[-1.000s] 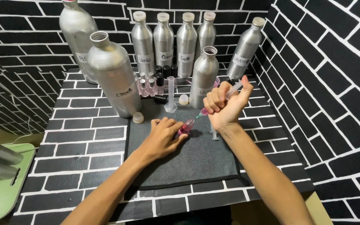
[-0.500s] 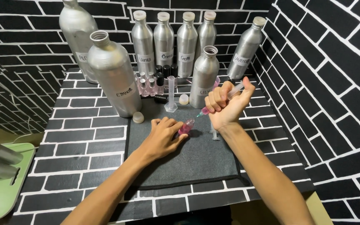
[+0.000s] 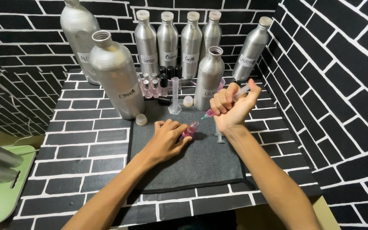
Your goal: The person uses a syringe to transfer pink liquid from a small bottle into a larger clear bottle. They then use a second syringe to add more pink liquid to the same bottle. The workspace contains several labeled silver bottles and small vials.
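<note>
**Syringe tip lifted clear of the small bottle**

Since the earlier frame the right hand [image 3: 231, 110] sits a little higher and further right; the syringe [image 3: 222, 103] tip now hangs above and to the right of the small bottle [image 3: 190, 128], apart from its mouth. The left hand has not shifted.

Right hand: closed in a fist round the syringe barrel, thumb up by the plunger end. Pink liquid shows in the lower barrel. Left hand [image 3: 167, 138]: fingers curled loosely round the small bottle, which leans tilted on the dark mat [image 3: 184, 170] at centre frame and holds pink liquid.

Risks, as judged: the bottle mouth is narrow and tilted, so a drop off the tip would likely land on the mat or the fingers. A hard thumb press could squirt past the opening. A looser left grip could let the bottle roll.

Surroundings: an open silver bottle [image 3: 208, 79] stands just behind the right hand, close to the knuckles. A clear measuring cylinder [image 3: 175, 97] stands centre, a loose cap [image 3: 141, 120] left of it. A large open bottle [image 3: 116, 76] stands upper left, and little vials [image 3: 152, 87] cluster behind.
</note>
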